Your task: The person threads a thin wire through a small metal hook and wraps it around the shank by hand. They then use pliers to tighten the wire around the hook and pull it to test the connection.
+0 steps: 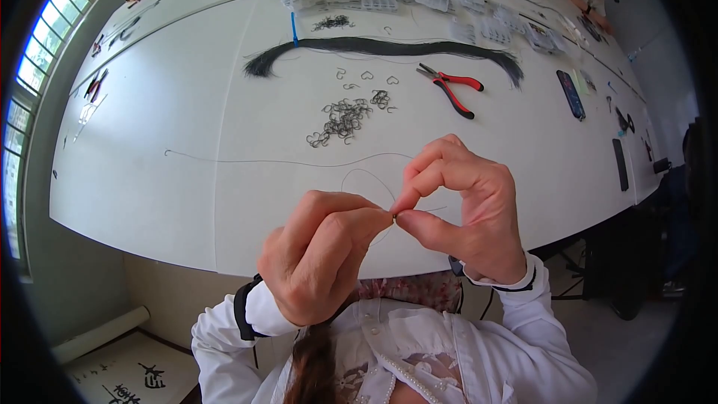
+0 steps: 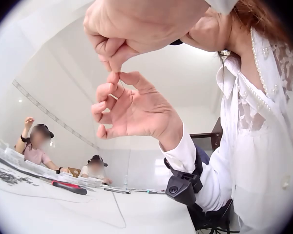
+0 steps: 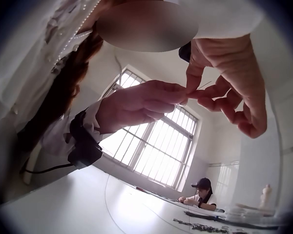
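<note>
Thin dark wire (image 1: 262,161): held near the front edge of the white table (image 1: 149,202), above its surface at the hands. A tiny dark-gold piece (image 1: 394,218) is seen at the meeting fingertips; its exact shape is too small to tell. One long stretch of the wire is extended leftward and ended in a small hook; a loose loop is formed just beyond the fingertips, and a short straight length is seen to the right.

Left hand (image 1: 321,254): closed in a pinch on the tiny piece, thumb against forefinger, other fingers folded. Right hand (image 1: 471,209): the same piece is pinched from the opposite side by thumb and forefinger, remaining fingers bent and spread apart. Fingertips of both hands are brought together.

Beyond the hands: a heap of small dark curved metal hooks (image 1: 344,120), with a few heart-shaped wire pieces (image 1: 366,75) scattered behind it. To their right, red-and-black-handled pliers (image 1: 455,91) are laid with jaws parted. Farther back, a long bundle of black strands (image 1: 374,46) is bound near its left end by a blue tie (image 1: 295,30). Clear plastic compartment boxes (image 1: 381,0) are grouped behind.
</note>
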Tool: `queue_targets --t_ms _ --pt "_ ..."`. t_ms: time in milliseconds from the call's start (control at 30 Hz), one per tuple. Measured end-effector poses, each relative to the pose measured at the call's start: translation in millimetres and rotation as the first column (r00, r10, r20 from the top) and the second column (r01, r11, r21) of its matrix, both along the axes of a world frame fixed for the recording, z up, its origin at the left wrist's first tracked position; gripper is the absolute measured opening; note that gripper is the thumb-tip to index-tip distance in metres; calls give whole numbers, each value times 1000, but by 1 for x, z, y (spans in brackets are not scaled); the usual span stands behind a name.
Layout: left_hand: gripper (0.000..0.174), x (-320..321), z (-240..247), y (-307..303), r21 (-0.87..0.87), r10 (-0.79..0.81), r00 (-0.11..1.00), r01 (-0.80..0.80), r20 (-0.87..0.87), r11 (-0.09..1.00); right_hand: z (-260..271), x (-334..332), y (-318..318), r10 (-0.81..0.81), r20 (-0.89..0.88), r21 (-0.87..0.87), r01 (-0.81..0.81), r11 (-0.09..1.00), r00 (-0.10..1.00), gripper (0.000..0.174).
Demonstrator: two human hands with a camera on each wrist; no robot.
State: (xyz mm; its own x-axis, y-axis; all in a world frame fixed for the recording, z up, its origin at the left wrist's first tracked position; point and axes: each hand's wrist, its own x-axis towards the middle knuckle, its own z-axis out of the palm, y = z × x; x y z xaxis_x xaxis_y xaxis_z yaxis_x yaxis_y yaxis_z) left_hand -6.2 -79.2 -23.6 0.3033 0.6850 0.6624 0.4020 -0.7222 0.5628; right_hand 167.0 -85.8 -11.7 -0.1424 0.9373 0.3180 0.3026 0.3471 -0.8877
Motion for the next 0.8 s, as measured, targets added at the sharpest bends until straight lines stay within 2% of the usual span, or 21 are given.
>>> queue_targets --t_ms 167,233,333,567,667,733,800 --pt "12 0 -1 0 28 20 1000 -20 -21 999 -5 -1 0 -8 -39 -5 8 1000 999 12" --pt "23 -4 -3 2 62 -35 998 38 -43 997 -6 -2 0 -19 -60 -10 19 1000 998 12" --pt "23 -5 -4 2 62 -42 998 45 -52 997 -5 -2 1 -17 -42 -12 16 1000 999 11" --pt "23 -4 -5 2 75 -40 998 44 -57 996 -4 -1 1 -5 -19 -16 4 1000 1000 10" --pt "22 -2 -5 2 56 -35 999 37 -36 998 -4 -2 1 -10 -18 -23 9 1000 1000 10" --pt "12 0 -4 2 6 -30 1000 30 5 1000 -3 -3 1 -21 -14 -37 21 999 1000 10" --pt "14 -1 -7 3 -27 -56 998 57 38 998 -3 2 2 15 19 -32 -15 999 1000 11"
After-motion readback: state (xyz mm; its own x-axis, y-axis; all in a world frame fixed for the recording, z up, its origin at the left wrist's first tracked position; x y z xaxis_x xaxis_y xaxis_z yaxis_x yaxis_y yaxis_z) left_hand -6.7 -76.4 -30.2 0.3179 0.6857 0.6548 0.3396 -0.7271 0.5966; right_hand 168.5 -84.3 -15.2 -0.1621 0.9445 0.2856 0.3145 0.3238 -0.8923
